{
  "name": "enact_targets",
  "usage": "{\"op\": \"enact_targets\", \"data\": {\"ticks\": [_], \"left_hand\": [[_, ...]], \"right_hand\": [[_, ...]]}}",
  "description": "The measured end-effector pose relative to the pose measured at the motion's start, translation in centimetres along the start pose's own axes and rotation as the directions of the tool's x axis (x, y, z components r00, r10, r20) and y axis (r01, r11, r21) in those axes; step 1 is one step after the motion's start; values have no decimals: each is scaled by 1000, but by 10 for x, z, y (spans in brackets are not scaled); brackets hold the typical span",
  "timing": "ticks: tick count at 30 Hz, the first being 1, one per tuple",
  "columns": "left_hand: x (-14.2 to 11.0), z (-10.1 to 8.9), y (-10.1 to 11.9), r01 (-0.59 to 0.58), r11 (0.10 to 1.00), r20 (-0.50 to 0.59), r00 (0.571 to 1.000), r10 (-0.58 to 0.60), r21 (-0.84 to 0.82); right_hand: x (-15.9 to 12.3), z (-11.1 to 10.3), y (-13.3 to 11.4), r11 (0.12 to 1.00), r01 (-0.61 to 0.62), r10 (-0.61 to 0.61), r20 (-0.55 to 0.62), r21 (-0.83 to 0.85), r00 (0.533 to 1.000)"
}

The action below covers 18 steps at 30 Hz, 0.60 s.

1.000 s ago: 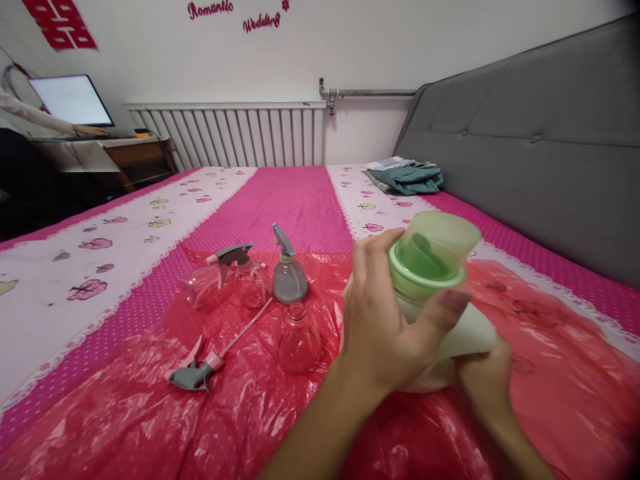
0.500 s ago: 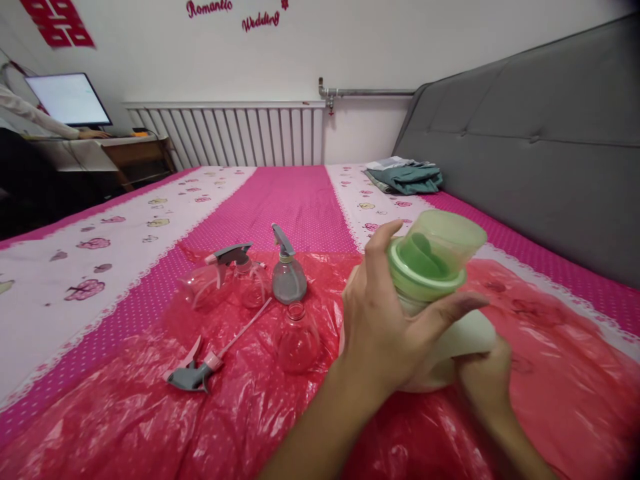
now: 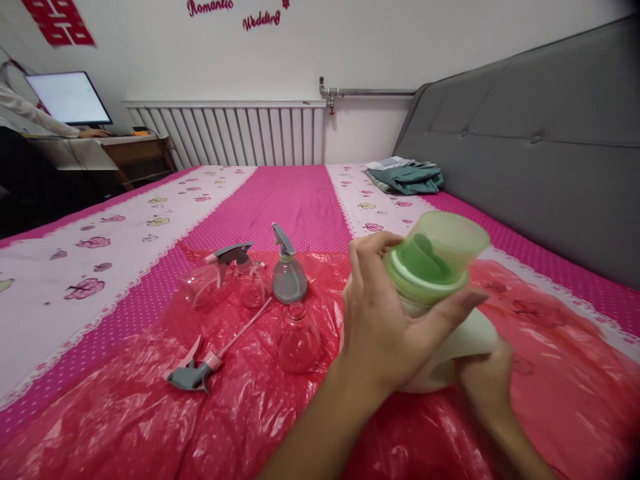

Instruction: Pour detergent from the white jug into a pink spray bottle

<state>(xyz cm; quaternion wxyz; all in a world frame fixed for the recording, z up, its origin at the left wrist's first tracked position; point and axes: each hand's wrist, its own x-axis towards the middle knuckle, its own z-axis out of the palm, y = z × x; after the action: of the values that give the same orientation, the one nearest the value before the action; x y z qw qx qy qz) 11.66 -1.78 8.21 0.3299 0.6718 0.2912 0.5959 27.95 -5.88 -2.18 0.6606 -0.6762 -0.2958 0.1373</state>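
Observation:
A pale laundry detergent jug (image 3: 467, 337) with a translucent green cap (image 3: 450, 243) is tilted slightly right in front of me. My left hand (image 3: 380, 320) wraps around its neck just below the cap, thumb toward the right. Low on the right, my right hand (image 3: 485, 380) grips the jug's handle; its fingers are partly hidden. To the left stands a clear bottle (image 3: 297, 343) without a top. A grey and pink trigger sprayer head (image 3: 195, 375) with a long pink tube lies farther left.
Behind the topless bottle are a grey spray bottle (image 3: 289, 277) and two clear spray bottles (image 3: 253, 287). Red plastic sheeting (image 3: 125, 413) covers the near bed. Folded clothes (image 3: 405, 177) lie by the grey headboard (image 3: 525, 133). A person's hand (image 3: 95, 133) rests on a desk far left.
The raised fingers of my left hand have come down and curled closer around the neck below the cap. My right hand and the bottles look unchanged.

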Motion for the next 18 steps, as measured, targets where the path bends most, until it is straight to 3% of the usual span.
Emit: {"op": "enact_targets", "data": {"ticks": [14, 18], "left_hand": [[2, 4, 5, 87, 996, -22, 996, -88, -13], [3, 2, 4, 7, 1000, 21, 1000, -7, -8]], "right_hand": [[2, -3, 11, 998, 60, -59, 46, -15, 997], [2, -3, 9, 997, 70, -69, 41, -15, 997]]}}
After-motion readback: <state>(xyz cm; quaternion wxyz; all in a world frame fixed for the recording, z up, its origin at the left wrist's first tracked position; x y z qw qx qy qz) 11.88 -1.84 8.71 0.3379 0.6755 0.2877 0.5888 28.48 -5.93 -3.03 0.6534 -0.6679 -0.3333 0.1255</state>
